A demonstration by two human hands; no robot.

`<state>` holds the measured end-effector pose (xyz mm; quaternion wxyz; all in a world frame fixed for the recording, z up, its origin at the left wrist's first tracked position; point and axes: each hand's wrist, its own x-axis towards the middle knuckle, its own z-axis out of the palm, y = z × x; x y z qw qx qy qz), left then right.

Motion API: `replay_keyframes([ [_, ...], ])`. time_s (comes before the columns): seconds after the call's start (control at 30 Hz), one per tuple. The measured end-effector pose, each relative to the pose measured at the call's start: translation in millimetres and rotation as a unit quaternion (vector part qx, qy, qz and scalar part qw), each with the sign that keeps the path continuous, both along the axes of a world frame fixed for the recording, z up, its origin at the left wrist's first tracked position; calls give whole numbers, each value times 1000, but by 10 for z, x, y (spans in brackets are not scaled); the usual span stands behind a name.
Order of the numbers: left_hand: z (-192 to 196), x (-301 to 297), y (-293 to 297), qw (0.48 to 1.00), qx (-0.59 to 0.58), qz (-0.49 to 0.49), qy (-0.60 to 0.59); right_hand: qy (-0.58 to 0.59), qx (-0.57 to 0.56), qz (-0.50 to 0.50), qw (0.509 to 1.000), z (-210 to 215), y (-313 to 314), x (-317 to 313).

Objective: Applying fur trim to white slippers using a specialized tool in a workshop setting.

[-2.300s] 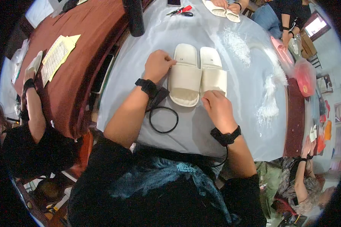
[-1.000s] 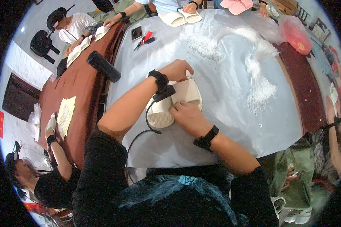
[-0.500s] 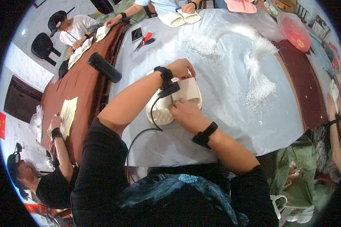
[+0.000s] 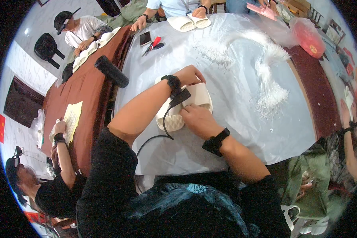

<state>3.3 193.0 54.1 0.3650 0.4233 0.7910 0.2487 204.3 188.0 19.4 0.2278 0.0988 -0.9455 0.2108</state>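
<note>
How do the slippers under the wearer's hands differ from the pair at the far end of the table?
The near slippers are stacked, one showing its ridged sole, while the far slippers lie side by side, footbeds up. The near pair is held by the left hand and right hand; the far pair lies in front of another person's hands, one touching it. Both pairs are cream-white slides on the same grey-covered table.

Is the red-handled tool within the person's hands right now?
No. The red-handled tool lies far up the table, while the left hand and right hand are both on the cream slippers.
</note>
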Motion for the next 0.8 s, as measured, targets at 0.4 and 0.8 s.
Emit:
replay_keyframes([
  [0.4,-167,-90,-101,990,123,-8,63,-34,8,-25,999,-13,8,-9],
  [0.8,-34,7,88,980,5,-59,192,-12,7,-4,1000,-5,19,-10],
])
